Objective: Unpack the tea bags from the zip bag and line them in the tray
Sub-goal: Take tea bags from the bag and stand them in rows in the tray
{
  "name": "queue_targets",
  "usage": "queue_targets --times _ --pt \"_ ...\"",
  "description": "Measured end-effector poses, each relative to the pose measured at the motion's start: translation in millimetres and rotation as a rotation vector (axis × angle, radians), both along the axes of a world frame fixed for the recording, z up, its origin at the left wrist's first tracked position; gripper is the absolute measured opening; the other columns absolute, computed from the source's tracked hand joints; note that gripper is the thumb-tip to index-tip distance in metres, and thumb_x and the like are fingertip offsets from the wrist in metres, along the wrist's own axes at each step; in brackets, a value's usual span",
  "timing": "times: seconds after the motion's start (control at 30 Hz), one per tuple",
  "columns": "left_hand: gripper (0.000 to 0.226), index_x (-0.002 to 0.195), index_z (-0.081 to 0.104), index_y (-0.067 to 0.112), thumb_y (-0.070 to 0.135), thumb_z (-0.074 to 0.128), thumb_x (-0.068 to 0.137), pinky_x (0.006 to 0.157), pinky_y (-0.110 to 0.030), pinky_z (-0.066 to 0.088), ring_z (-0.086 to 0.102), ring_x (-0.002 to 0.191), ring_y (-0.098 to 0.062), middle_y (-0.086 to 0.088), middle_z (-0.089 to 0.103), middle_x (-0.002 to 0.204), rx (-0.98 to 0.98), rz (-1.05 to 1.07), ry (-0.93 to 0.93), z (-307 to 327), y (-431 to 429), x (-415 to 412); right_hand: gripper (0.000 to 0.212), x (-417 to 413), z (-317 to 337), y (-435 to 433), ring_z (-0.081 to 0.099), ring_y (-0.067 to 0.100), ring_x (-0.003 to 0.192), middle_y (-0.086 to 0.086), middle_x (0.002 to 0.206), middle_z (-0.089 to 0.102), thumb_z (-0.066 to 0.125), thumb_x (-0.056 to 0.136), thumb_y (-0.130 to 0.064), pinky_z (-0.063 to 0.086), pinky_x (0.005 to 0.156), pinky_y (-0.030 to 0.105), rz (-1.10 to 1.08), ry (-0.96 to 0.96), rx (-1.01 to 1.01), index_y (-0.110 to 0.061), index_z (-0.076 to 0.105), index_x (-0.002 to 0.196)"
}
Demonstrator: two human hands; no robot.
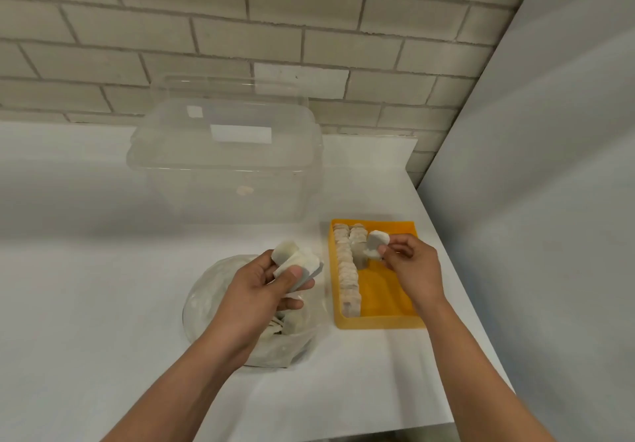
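Left fingers (292, 304) clasp tea bags (298, 260) above zip bag (206, 290).

left hand (261, 287) holds tea bags (297, 263) | right hand (409, 266) pinches one over tray (381, 321)

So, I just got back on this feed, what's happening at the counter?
A person is moving tea bags from the zip bag to the yellow tray. The left hand holds a small stack of tea bags above the bag, which has more inside. The right hand pinches a single tea bag over the tray. The first row along the tray's left side looks full; a second row beside it covers only the far end. A clear lidded tub stands behind.
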State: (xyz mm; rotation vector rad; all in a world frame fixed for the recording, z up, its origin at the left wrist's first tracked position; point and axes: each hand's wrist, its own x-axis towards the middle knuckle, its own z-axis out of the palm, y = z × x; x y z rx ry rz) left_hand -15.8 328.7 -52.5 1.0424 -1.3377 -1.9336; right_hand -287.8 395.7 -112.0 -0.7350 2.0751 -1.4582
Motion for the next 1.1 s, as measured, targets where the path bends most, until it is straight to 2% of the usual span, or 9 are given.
queue_targets --times 0.1,0.2,0.3,0.4,0.47,0.57,0.73,0.93,1.1 --pt "0.024 0.125 0.069 0.016 0.011 0.059 0.104 0.089 -0.027 0.060 0.075 0.110 -0.019 -0.003 0.078 0.119 0.020 -0.002 0.032 0 0 -1 0.013 -11 -19 -7 0.075 0.023 0.088 0.000 0.092 0.076 0.081 0.087 -0.014 0.062 0.085 0.045 0.060 0.020 0.127 -0.021 0.073 0.095" --pt "0.024 0.124 0.069 0.012 0.009 0.058 0.104 0.091 -0.023 0.060 0.075 0.111 -0.021 -0.005 0.077 0.119 0.049 0.019 0.073 1 1 -3 0.013 -13 -30 -13 0.075 0.031 0.085 0.002 0.090 0.077 0.081 0.086 -0.011 0.062 0.084 0.049 0.115 0.002 0.194 -0.017 0.073 0.095" --pt "0.024 0.125 0.068 0.010 0.009 0.059 0.103 0.091 -0.024 0.060 0.075 0.110 -0.023 -0.006 0.077 0.118 0.068 0.024 0.083 0 2 -3 0.015 -13 -37 -17 0.075 0.028 0.083 0.001 0.089 0.077 0.084 0.083 -0.013 0.062 0.084 0.048 0.128 0.034 0.231 -0.018 0.074 0.093" --pt "0.024 0.126 0.068 0.011 0.010 0.059 0.103 0.090 -0.025 0.060 0.075 0.109 -0.024 -0.006 0.077 0.119 0.069 0.026 0.072 0 2 -3 0.023 -12 -41 -19 0.071 0.014 0.090 -0.007 0.091 0.074 0.088 0.078 -0.025 0.058 0.084 0.031 0.142 0.188 0.297 -0.023 0.074 0.097" --pt "0.024 0.126 0.067 0.011 0.009 0.059 0.103 0.089 -0.024 0.060 0.075 0.109 -0.023 -0.005 0.077 0.119 0.085 0.033 0.088 1 2 -4 0.038 -11 -39 -18 0.067 0.012 0.091 -0.008 0.093 0.070 0.090 0.075 -0.034 0.051 0.080 0.023 0.153 0.250 0.367 -0.022 0.072 0.106" --pt "0.023 0.123 0.068 0.010 0.007 0.059 0.103 0.087 -0.022 0.060 0.076 0.108 -0.023 -0.006 0.078 0.117 0.107 0.049 0.108 3 2 -5 0.050 -11 -38 -17 0.066 0.011 0.090 -0.006 0.093 0.071 0.090 0.072 -0.044 0.049 0.078 0.024 0.209 0.273 0.463 -0.021 0.073 0.113" --pt "0.022 0.122 0.069 0.010 0.006 0.058 0.103 0.089 -0.024 0.060 0.075 0.109 -0.024 -0.006 0.078 0.118 0.123 0.050 0.126 5 2 -4 0.043 -10 -38 -22 0.064 0.011 0.079 -0.007 0.083 0.069 0.091 0.070 -0.044 0.050 0.069 0.025 0.272 0.340 0.522 -0.022 0.074 0.103" --pt "0.022 0.122 0.069 0.008 0.006 0.058 0.103 0.086 -0.023 0.061 0.075 0.109 -0.025 -0.007 0.078 0.118 0.139 0.054 0.136 5 2 -2 0.045 -10 -42 -26 0.068 0.015 0.083 -0.006 0.085 0.072 0.092 0.069 -0.043 0.057 0.077 0.033 0.190 0.385 0.466 -0.020 0.074 0.102" --pt "0.023 0.122 0.068 0.007 0.002 0.057 0.103 0.093 -0.027 0.060 0.075 0.110 -0.027 -0.007 0.077 0.119 0.164 0.057 0.141 4 2 1 0.037 -8 -41 -29 0.069 0.017 0.085 -0.008 0.083 0.071 0.090 0.071 -0.046 0.058 0.076 0.036 0.192 0.413 0.490 -0.025 0.073 0.096"
